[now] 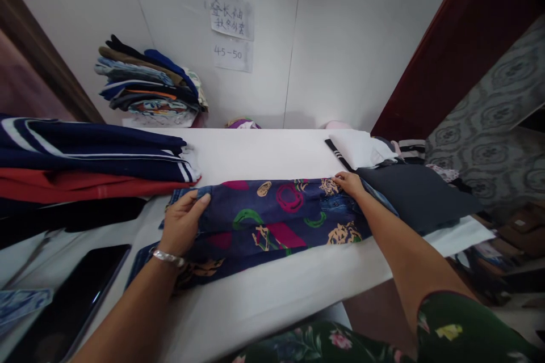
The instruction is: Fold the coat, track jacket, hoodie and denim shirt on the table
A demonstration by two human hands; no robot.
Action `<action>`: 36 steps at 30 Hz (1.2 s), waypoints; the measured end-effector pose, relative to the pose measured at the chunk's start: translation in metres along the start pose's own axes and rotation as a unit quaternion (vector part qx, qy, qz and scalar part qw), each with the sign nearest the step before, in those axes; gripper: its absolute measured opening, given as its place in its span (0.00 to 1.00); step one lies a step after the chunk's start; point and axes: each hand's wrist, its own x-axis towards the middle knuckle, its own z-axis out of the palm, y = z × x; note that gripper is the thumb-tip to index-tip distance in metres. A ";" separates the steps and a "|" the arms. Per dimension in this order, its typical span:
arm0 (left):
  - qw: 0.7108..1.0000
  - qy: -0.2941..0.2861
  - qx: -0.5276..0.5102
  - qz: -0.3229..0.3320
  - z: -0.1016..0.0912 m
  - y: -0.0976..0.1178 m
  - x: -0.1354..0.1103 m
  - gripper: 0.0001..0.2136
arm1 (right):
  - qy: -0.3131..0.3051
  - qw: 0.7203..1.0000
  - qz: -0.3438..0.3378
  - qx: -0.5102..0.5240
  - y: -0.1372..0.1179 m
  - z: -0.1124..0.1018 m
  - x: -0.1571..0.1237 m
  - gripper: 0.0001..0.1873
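A long folded navy garment [272, 215], printed with magenta, green and tan shapes and with blue denim parts, lies lengthwise before me on the white table. Whether it is a shirt or a jacket I cannot tell. At its left end my left hand [184, 224], with a silvery bracelet at the wrist, is closed on the denim edge, thumb on top. My right hand [349, 184] pinches the far edge near the right end, beside a small denim patch with a button. Part of the garment is hidden under my left wrist.
Navy striped clothes [85, 147] lie over red cloth [97, 186] at left. A phone-like dark slab [72, 300] is nearer me. Folded clothes [149, 82] are stacked by the wall. Dark grey cloth [417, 195] and a white bundle [360, 147] lie right. Paper signs [232, 17] hang above.
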 end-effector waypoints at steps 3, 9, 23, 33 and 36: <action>0.999 -0.033 -0.019 -0.010 0.003 -0.004 0.000 0.24 | 0.002 0.999 -0.012 -0.032 -0.002 0.001 -0.002 0.17; 0.996 -0.081 -0.001 -0.021 0.008 -0.011 0.005 0.36 | 0.010 0.996 -0.034 -0.077 -0.005 0.003 -0.004 0.17; 0.801 -0.082 0.592 0.007 -0.009 0.003 0.007 0.26 | 0.069 0.991 -0.084 -0.076 -0.049 -0.001 -0.019 0.20; 0.748 -0.230 0.601 0.164 0.027 -0.042 -0.011 0.29 | -0.146 0.984 -0.091 -0.047 -0.070 0.017 -0.035 0.33; 0.745 -0.233 0.605 0.157 0.026 -0.042 -0.008 0.31 | -0.130 0.988 -0.011 -0.088 -0.039 0.009 -0.024 0.34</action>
